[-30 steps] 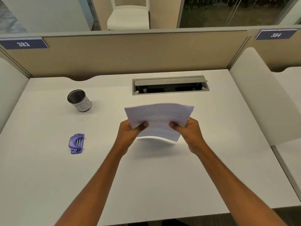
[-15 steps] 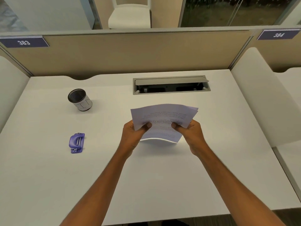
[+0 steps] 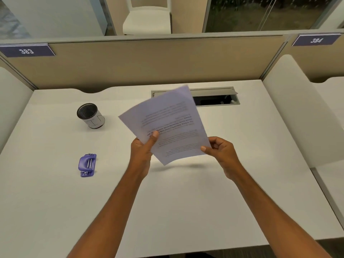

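Observation:
A stack of printed white paper sheets (image 3: 167,123) is held in the air above the middle of the white desk (image 3: 167,202), turned so one corner points down. My left hand (image 3: 143,148) pinches the sheets at their lower left edge, thumb on top. At the lower right edge, my right hand (image 3: 219,149) holds the sheets with its thumb on the paper and its fingers curled behind. The print shows through upside down.
A black mesh pen cup (image 3: 90,116) stands at the left rear. A purple hole punch (image 3: 87,164) lies nearer on the left. An open cable tray (image 3: 216,98) sits in the desk behind the paper. Partitions (image 3: 149,62) wall the desk at the back and sides.
The sheets have been rotated from lying wide across both hands to standing tall and tilted, and raised higher. My right hand has shifted to the sheets' right edge.

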`<action>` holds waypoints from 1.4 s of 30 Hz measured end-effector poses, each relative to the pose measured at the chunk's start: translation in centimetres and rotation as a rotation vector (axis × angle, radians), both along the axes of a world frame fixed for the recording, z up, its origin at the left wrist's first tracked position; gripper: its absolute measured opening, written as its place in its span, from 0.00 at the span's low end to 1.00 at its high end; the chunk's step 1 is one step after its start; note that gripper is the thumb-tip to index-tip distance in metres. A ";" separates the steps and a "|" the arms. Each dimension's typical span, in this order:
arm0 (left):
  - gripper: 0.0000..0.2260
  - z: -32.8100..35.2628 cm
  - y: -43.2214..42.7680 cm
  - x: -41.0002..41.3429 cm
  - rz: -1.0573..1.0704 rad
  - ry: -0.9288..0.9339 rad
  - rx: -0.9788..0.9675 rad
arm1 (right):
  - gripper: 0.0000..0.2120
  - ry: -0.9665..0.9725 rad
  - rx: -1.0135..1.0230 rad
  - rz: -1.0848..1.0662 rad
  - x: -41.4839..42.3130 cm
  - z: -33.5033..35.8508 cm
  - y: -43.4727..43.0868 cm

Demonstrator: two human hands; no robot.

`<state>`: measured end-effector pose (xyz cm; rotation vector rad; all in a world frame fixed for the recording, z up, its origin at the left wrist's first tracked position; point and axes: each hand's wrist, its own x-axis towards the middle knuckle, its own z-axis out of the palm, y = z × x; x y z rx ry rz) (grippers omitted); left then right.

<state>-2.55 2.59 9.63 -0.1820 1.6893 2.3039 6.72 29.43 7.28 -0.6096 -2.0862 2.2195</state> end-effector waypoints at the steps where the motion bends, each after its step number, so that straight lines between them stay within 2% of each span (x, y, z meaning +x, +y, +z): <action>1: 0.12 0.2 0.0 -0.1 0.022 -0.026 0.057 | 0.12 0.004 -0.019 -0.008 0.0 0.0 0.1; 3: 0.15 0.4 0.1 -0.2 0.060 -0.084 0.159 | 0.13 0.016 -0.100 -0.043 -0.2 0.0 0.0; 6: 0.20 0.3 0.5 0.0 0.083 -0.144 0.263 | 0.22 0.065 -0.297 -0.091 -0.6 0.3 -1.2; 8: 0.23 0.1 1.0 0.2 0.083 -0.172 0.327 | 0.22 0.105 -0.381 -0.095 -1.0 0.7 -2.5; 11: 0.25 -0.3 1.8 0.6 0.074 -0.203 0.400 | 0.23 0.129 -0.425 -0.156 -1.7 1.3 -4.1; 15: 0.23 -0.6 1.6 0.6 0.076 -0.180 0.401 | 0.22 0.123 -0.409 -0.204 -2.3 1.7 -4.3; 20: 0.17 -0.4 -2.6 -1.4 0.094 -0.119 0.304 | 0.21 0.103 -0.318 -0.196 -1.8 1.9 -1.9; 23: 0.09 -0.1 -5.6 -2.9 -0.045 -0.046 0.104 | 0.20 0.083 -0.239 -0.193 -1.4 2.0 -0.4; 25: 0.12 0.3 -6.5 -3.5 -0.168 0.000 -0.042 | 0.19 0.072 -0.187 -0.184 -1.1 2.2 0.2; 28: 0.25 0.8 -6.2 -3.8 -0.345 0.070 -0.249 | 0.16 0.053 -0.098 -0.156 -0.8 2.2 0.7; 30: 0.26 0.5 -5.5 -3.7 -0.374 0.077 -0.334 | 0.14 0.041 -0.052 -0.143 -0.7 1.9 0.7; 36: 0.18 -2.0 -4.0 -1.5 -0.288 0.117 -0.297 | 0.13 0.026 -0.015 -0.192 0.2 0.2 0.0; 42: 0.20 -4.7 -4.0 0.8 -0.229 0.073 -0.282 | 0.15 -0.051 -0.020 -0.174 1.5 -2.2 -0.2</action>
